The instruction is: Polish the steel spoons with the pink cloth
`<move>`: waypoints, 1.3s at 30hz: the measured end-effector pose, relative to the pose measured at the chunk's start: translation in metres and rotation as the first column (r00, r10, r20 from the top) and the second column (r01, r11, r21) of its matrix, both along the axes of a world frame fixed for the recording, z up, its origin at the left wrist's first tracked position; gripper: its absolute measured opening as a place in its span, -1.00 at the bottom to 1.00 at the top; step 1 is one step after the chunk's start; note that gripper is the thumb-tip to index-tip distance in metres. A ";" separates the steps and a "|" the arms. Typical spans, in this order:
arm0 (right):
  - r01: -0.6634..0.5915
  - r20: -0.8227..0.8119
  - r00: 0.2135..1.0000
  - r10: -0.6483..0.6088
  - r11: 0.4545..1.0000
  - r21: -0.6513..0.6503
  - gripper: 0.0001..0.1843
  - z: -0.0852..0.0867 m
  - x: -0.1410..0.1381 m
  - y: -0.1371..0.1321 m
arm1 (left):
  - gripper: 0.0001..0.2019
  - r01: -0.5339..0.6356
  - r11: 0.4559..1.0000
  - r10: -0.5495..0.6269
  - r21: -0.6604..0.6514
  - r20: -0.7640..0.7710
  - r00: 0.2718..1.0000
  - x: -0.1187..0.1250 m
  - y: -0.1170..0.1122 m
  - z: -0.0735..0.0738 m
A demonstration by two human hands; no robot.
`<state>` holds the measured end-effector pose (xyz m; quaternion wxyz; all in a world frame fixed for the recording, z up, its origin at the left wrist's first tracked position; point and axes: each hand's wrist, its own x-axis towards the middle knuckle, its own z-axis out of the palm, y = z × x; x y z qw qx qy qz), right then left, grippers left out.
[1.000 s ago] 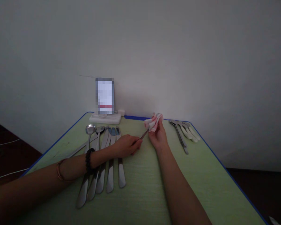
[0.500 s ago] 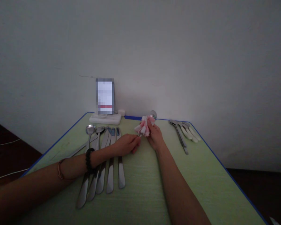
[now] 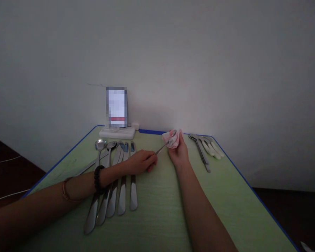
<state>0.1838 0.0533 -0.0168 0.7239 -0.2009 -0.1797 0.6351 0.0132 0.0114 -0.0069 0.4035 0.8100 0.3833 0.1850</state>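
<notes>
My left hand (image 3: 141, 162) pinches the handle end of a thin metal spoon (image 3: 165, 146) that slants up to the right above a green table (image 3: 160, 210). My right hand (image 3: 178, 152) is closed round a crumpled pink and white cloth (image 3: 171, 138), which wraps the spoon's bowl. A black bead bracelet and a thin band sit on my left wrist.
Several knives and spoons (image 3: 112, 178) lie in a row under my left forearm. More spoons and forks (image 3: 206, 148) lie at the far right. A phone on a white stand (image 3: 117, 131) leans by the wall at the table's back edge. The table's right edge drops to dark floor.
The cloth in my right hand slid down the spoon toward my left hand, baring the bowl, then went back up over the bowl. My left hand stayed put.
</notes>
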 end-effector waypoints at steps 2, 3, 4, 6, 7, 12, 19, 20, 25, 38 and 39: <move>-0.040 0.091 0.995 0.038 0.999 0.017 -0.86 0.001 -0.003 -0.002 | -0.78 -0.038 0.992 0.047 -0.123 0.075 0.996 0.001 0.001 -0.002; -0.082 0.150 0.986 0.077 0.996 0.029 -0.83 0.001 -0.005 -0.004 | -0.78 -0.054 0.982 0.075 -0.182 0.110 0.991 0.002 0.001 -0.003; -0.138 0.213 0.969 0.127 0.990 0.038 -0.80 0.000 -0.008 -0.005 | -0.77 -0.067 0.971 0.102 -0.230 0.143 0.984 0.003 0.001 -0.003; -0.265 0.325 0.915 0.240 0.964 0.034 -0.75 -0.002 -0.012 -0.009 | -0.72 -0.085 0.958 0.144 -0.273 0.202 0.969 0.004 0.002 -0.005; -0.315 0.365 0.886 0.285 0.949 0.024 -0.73 -0.003 -0.013 -0.010 | -0.69 -0.088 0.957 0.154 -0.277 0.225 0.962 0.004 0.002 -0.006; -0.333 0.368 0.876 0.313 0.943 -0.009 -0.71 -0.004 -0.015 -0.012 | -0.60 -0.104 0.951 0.180 -0.290 0.251 0.951 0.003 0.003 -0.009; -0.201 0.135 0.970 0.201 0.979 -0.016 -0.81 0.005 -0.013 -0.010 | -0.58 -0.106 0.967 0.143 -0.232 0.150 0.978 0.003 -0.001 0.000; -0.194 0.153 0.969 0.195 0.981 -0.021 -0.79 0.006 -0.013 -0.010 | -0.59 -0.113 0.967 0.148 -0.227 0.148 0.978 0.003 -0.001 0.001; -0.227 0.292 0.929 0.229 0.973 -0.041 -0.62 0.003 -0.014 -0.011 | -0.60 -0.151 0.964 0.188 -0.219 0.158 0.969 0.003 0.000 0.000; -0.249 0.462 0.853 0.244 0.967 -0.052 -0.71 -0.001 -0.016 -0.015 | -0.58 -0.188 0.951 0.236 -0.247 0.183 0.954 0.003 0.002 -0.002; -0.248 0.457 0.855 0.245 0.967 -0.054 -0.71 -0.001 -0.016 -0.014 | -0.58 -0.186 0.953 0.232 -0.241 0.182 0.955 0.004 0.002 -0.002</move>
